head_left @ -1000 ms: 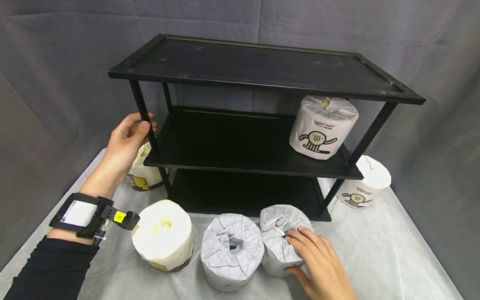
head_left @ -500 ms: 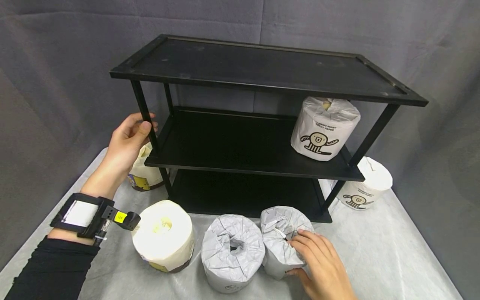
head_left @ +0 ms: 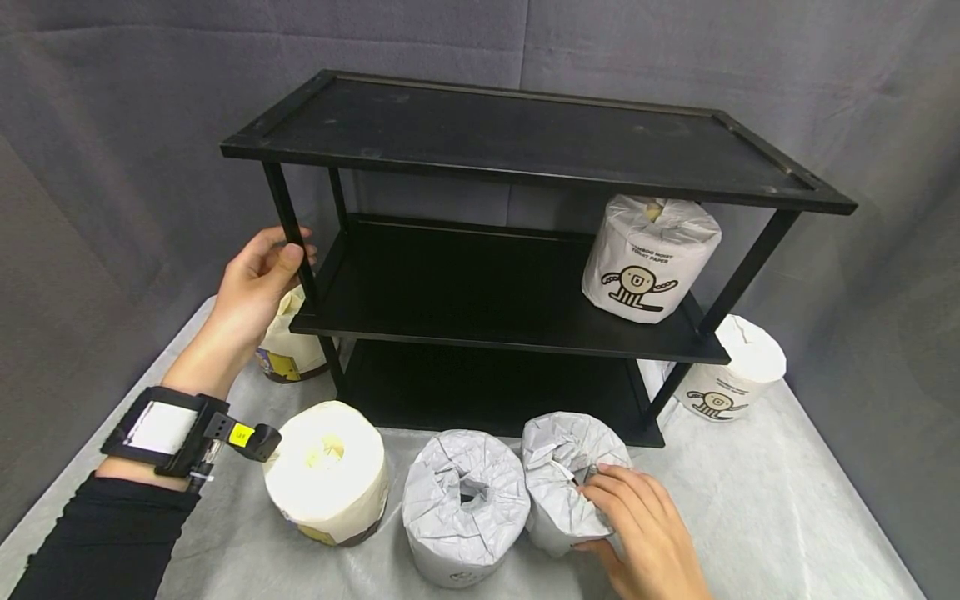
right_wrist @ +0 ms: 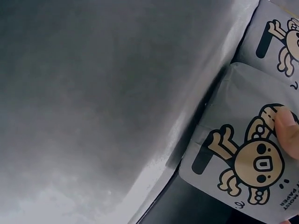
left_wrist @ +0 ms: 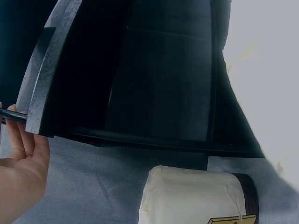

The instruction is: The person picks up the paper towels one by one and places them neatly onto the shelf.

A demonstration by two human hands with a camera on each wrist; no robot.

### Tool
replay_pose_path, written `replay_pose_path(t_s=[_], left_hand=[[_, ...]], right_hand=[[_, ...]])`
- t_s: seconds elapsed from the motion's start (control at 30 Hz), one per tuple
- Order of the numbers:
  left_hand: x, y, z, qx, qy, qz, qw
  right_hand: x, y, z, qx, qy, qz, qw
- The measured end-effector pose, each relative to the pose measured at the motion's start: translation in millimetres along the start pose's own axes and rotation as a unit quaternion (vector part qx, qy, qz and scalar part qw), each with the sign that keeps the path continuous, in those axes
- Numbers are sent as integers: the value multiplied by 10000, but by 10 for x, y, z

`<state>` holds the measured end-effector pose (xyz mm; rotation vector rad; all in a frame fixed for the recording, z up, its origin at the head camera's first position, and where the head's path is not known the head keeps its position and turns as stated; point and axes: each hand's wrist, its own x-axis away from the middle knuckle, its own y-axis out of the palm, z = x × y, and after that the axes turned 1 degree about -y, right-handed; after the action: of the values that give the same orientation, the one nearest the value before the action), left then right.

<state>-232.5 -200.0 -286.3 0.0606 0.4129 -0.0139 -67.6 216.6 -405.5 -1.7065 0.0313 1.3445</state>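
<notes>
- Two hands are at work: the left hand (head_left: 251, 279) grasps the front left post (head_left: 288, 225) of the black three-tier shelf (head_left: 525, 137), thumb and fingers curled around it.
- Right hand (head_left: 645, 529) grips the grey-wrapped roll (head_left: 558, 471) lying on the table (head_left: 757, 517), fingers curled over its crumpled end, just in front of the shelf's bottom tier.
- Second grey roll (head_left: 461, 500) touches it on the left; a cream roll (head_left: 326, 467) stands beside that.
- One printed roll (head_left: 648, 258) stands on the middle tier, right end.
</notes>
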Motion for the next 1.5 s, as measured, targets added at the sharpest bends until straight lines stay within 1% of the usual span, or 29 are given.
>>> replay_pose_path(t_s=[0.23, 0.53, 0.63, 0.73, 0.87, 1.13, 1.3, 1.37, 1.5], left_hand=[[-5, -11, -1, 40, -33, 19, 10000], [12, -12, 23, -27, -135, -6, 9999], [16, -11, 33, -15, -158, -7, 9999], [12, -8, 42, -16, -142, 15, 9999], [7, -5, 44, -14, -139, 18, 9999], [12, 0, 38, -42, -177, -9, 9998], [10, 2, 35, -70, -152, -28, 9999], [7, 2, 34, -97, -158, -20, 9998], [10, -2, 32, 13, -145, -84, 9999]], right_hand=[[-23, -15, 29, 32, -121, 207, 9997], [-84, -105, 13, 10, -79, 359, 9993], [-120, -151, 9, -26, -8, 336, 9994], [-158, -194, 11, -60, -36, 375, 9993], [-194, -253, 12, 21, -19, 368, 9993], [-234, -381, -30, 96, 231, 290, 9993], [-315, -448, -52, 131, 136, 406, 9990], [-361, -466, -59, 164, 5, 533, 9984], [-453, -515, -82, 246, -162, 642, 9975]])
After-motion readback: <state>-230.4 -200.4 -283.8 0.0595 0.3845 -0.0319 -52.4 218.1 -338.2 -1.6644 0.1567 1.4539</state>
